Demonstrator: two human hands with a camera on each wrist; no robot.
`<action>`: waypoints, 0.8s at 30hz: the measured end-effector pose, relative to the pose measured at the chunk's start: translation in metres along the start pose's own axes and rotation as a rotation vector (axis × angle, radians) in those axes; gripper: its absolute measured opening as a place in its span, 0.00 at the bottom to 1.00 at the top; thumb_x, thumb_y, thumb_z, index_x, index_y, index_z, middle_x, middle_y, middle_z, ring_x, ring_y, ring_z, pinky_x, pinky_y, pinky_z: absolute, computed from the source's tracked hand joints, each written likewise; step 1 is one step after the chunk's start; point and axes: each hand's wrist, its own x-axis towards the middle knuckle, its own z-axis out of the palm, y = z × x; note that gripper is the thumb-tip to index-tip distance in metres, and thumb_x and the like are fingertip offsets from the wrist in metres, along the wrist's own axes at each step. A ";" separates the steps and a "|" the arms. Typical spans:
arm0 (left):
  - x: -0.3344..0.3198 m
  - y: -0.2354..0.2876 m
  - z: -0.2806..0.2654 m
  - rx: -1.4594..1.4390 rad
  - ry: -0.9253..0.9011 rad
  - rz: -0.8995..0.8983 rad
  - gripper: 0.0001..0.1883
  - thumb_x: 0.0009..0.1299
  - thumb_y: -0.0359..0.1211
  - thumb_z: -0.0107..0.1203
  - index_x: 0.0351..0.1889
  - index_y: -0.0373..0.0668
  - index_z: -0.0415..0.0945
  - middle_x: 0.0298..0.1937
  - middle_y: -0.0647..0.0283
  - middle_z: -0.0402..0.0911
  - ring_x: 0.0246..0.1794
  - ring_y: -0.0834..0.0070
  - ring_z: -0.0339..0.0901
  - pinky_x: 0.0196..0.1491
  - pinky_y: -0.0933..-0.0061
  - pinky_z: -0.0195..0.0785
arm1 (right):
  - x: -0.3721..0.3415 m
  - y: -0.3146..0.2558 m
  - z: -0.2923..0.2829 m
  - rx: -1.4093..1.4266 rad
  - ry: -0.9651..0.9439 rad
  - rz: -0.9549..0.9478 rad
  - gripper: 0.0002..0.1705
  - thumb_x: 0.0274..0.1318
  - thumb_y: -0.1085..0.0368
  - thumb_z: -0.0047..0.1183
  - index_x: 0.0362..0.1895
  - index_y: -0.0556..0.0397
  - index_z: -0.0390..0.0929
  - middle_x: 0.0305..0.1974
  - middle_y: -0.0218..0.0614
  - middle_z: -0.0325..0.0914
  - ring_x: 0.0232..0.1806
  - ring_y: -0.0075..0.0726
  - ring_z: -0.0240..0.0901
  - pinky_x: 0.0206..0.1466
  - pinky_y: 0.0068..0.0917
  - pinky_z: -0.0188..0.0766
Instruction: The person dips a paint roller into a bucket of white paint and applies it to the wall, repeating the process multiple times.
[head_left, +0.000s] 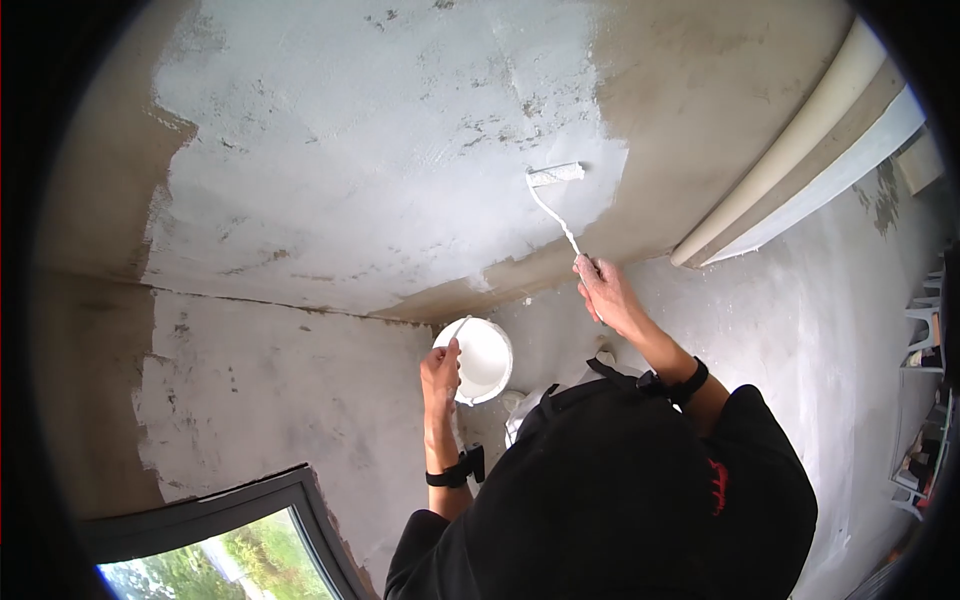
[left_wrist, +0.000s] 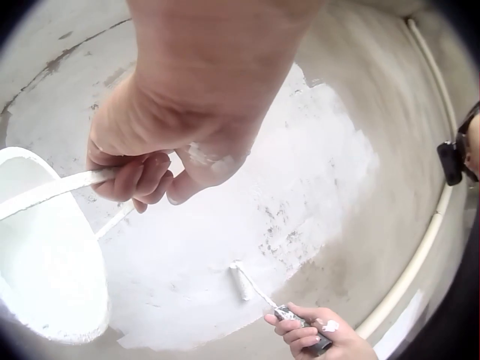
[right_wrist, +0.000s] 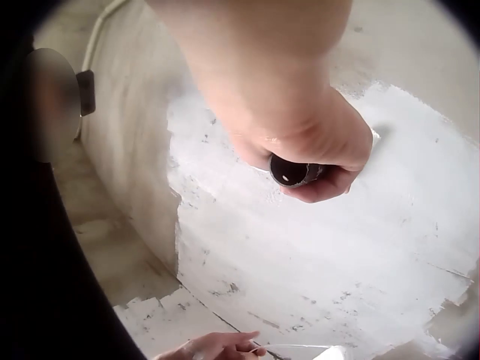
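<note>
The right hand (head_left: 610,297) grips the dark handle (left_wrist: 304,330) of a small paint roller (head_left: 556,175), whose white sleeve lies against the painted part of the wall (head_left: 400,120). In the right wrist view the hand (right_wrist: 307,150) is curled round the handle, with the roller's head mostly hidden behind it. The left hand (head_left: 440,378) holds up a white bucket (head_left: 497,362) by its handle; in the left wrist view its fingers (left_wrist: 142,180) are curled round that handle (left_wrist: 60,193). White paint marks both hands.
A dark-framed window (head_left: 300,490) is at the lower left. A pale pipe (head_left: 790,150) runs along the bare wall edge at the upper right. Shelves or racks with items (head_left: 925,340) stand at the far right. A black cap or garment (head_left: 620,480) fills the lower middle.
</note>
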 end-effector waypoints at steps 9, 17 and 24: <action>-0.018 0.040 0.051 0.019 -0.026 0.071 0.21 0.71 0.47 0.55 0.34 0.34 0.77 0.20 0.72 0.66 0.16 0.85 0.59 0.19 0.80 0.54 | 0.031 0.065 -0.010 -0.419 0.076 -0.083 0.26 0.67 0.48 0.40 0.38 0.62 0.71 0.34 0.61 0.76 0.39 0.68 0.72 0.45 0.53 0.68; -0.023 0.055 0.067 -0.012 -0.076 0.064 0.21 0.70 0.47 0.56 0.33 0.35 0.76 0.21 0.71 0.68 0.17 0.85 0.61 0.20 0.81 0.55 | 0.058 0.127 -0.017 -0.478 0.190 -0.012 0.28 0.66 0.47 0.40 0.36 0.65 0.72 0.32 0.62 0.77 0.36 0.65 0.76 0.45 0.52 0.71; -0.016 0.043 0.077 -0.070 -0.138 0.030 0.18 0.71 0.44 0.56 0.34 0.36 0.74 0.21 0.74 0.65 0.18 0.87 0.57 0.20 0.82 0.51 | 0.008 0.079 -0.112 -0.335 -0.267 0.032 0.24 0.66 0.49 0.44 0.32 0.61 0.73 0.15 0.35 0.69 0.10 0.30 0.67 0.14 0.30 0.64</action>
